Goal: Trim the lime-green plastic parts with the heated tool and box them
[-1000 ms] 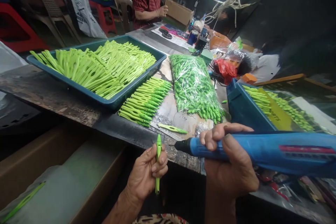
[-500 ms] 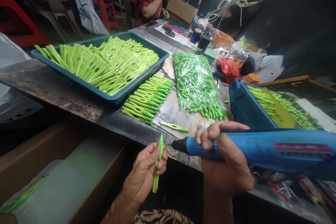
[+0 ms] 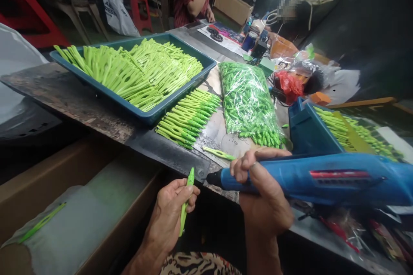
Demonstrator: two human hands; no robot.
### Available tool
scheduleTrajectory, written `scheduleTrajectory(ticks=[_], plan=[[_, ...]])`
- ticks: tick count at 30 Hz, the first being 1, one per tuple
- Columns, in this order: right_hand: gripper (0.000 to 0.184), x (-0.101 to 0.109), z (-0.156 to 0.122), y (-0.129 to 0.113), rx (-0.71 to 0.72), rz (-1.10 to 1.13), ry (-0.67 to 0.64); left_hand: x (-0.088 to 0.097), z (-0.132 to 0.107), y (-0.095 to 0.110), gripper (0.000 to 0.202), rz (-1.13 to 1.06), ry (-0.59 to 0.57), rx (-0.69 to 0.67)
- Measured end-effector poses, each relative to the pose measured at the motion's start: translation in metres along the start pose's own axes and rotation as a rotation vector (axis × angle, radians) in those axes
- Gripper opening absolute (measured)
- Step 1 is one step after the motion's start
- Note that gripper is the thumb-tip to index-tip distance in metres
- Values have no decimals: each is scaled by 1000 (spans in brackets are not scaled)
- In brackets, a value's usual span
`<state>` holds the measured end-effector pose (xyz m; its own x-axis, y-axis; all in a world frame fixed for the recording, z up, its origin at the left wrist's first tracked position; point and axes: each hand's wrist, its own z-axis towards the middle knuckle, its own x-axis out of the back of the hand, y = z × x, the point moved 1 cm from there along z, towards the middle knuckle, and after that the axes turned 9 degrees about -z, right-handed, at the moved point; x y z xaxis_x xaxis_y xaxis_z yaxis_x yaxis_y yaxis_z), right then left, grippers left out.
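My left hand (image 3: 174, 206) is closed on a slim light-green plastic piece (image 3: 183, 215) with a darker green pointed tip, held tilted with the tip up. My right hand (image 3: 266, 189) wraps round a blue electric screwdriver (image 3: 300, 176), its black nose pointing left at the piece. A small gap lies between nose and piece; I cannot make out the bit clearly. Beyond my hands, a row of similar tipped pieces (image 3: 189, 116) lies on the table, with one single piece (image 3: 217, 153) nearer me.
A dark blue tray (image 3: 142, 116) heaped with light-green pieces stands at the left. Beside it lies a clear bag (image 3: 248, 99) of green tips. A blue bin (image 3: 301, 126) with more pieces is at the right. An open cardboard box (image 3: 119, 215) sits below left. Across the table is a person (image 3: 192, 0).
The green piece has turned in my left hand, showing a narrower side, and leans more to the right at its tip. The screwdriver has shifted slightly left in view. The whole view has moved a little.
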<state>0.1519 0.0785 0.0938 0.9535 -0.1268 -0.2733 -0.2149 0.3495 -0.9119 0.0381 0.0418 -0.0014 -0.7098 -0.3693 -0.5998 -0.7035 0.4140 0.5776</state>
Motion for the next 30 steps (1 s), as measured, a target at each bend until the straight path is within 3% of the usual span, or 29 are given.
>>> scheduleTrajectory(ticks=[11,30], plan=[[22,-13,-1,8,-83,-141,55,-7,3,8,29,95,12,10],[16,-23,3,9,-64,-225,81,-7,4,7,26,160,28,9]])
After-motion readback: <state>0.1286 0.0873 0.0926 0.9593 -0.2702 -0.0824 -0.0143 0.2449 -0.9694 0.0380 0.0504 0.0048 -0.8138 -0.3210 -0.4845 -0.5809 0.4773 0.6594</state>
